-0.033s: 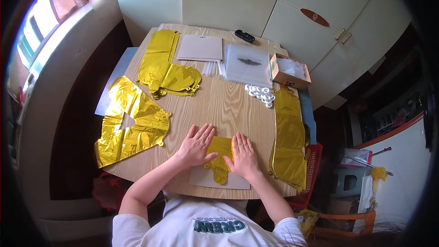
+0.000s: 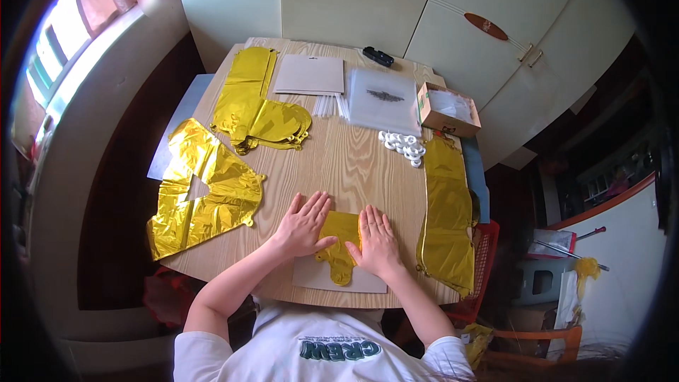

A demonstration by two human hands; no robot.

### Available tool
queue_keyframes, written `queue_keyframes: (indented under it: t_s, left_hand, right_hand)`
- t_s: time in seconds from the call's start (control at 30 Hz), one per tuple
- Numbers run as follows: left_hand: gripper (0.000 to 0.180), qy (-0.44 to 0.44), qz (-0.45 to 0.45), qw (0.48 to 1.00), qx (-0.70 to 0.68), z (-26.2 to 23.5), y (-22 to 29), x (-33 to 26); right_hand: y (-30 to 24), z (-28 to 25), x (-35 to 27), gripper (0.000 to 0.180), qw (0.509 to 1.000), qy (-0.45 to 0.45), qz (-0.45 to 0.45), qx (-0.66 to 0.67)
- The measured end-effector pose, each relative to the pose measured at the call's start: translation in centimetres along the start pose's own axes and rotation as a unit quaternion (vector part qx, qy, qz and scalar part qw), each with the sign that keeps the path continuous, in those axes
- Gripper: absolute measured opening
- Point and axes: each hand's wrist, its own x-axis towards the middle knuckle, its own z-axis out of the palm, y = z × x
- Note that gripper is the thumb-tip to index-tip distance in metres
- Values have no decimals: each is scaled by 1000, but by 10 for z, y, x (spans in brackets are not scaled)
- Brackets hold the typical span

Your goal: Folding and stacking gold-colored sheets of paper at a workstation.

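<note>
Nothing had shifted from the earlier frame. The left hand (image 2: 304,225) and right hand (image 2: 377,240) stayed flat, fingers spread wide, pressing either side of a small gold foil balloon (image 2: 339,246) lying on a white card (image 2: 311,277) at the table's (image 2: 353,170) near edge. Larger gold foil balloons (image 2: 205,191) lay unmoved to the left.

Wooden table (image 2: 353,163) carries: large crumpled gold foil balloon (image 2: 201,191) at left edge, folded gold foil stack (image 2: 258,110), grey card sheets (image 2: 310,74), clear plastic bags (image 2: 385,99), open cardboard box (image 2: 447,110), white ribbon rolls (image 2: 403,146), black remote (image 2: 378,56)
</note>
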Motion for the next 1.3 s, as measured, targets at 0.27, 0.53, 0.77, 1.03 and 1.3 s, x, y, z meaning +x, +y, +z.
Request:
queue_keyframes:
  t_s: [0.27, 0.53, 0.77, 1.03, 1.3]
  left_hand:
    - [93, -20, -39, 998, 33, -9, -8, -9]
    - [76, 21, 28, 994, -107, -13, 25, 25]
    - [89, 30, 38, 998, -48, 13, 34, 19]
    - [86, 7, 27, 999, -39, 10, 33, 8]
    - [79, -15, 16, 1000, -7, 4, 35, 8]
  right_hand:
    - [-3, -8, -2, 95, 999, -42, 20, 14]
    - [-3, -4, 0, 96, 998, -55, 33, 15]
    - [4, -4, 1, 97, 999, -21, -25, 8]
    - [11, -6, 1, 88, 993, 46, -88, 57]
    - [-4, -54, -67, 46, 959, 43, -264, 95]
